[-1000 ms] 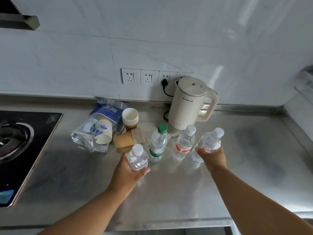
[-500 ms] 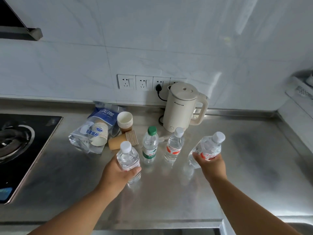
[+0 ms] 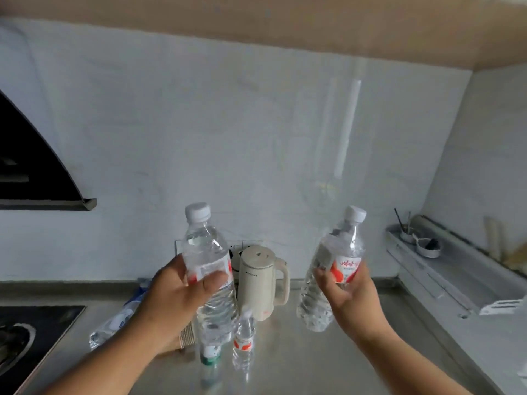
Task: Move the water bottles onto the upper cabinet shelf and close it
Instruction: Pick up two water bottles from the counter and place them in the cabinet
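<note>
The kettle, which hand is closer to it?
Left. The left hand, holding a bottle, sits just beside the kettle in the picture. The right hand, with its bottle, is a bit farther off.

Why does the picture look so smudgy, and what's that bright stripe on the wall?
In the head view everything is soft with motion blur, worst at the green-label bottle low on the counter. The bright stripe is glare on the glossy wall. The wide lens bends the edges.
</note>
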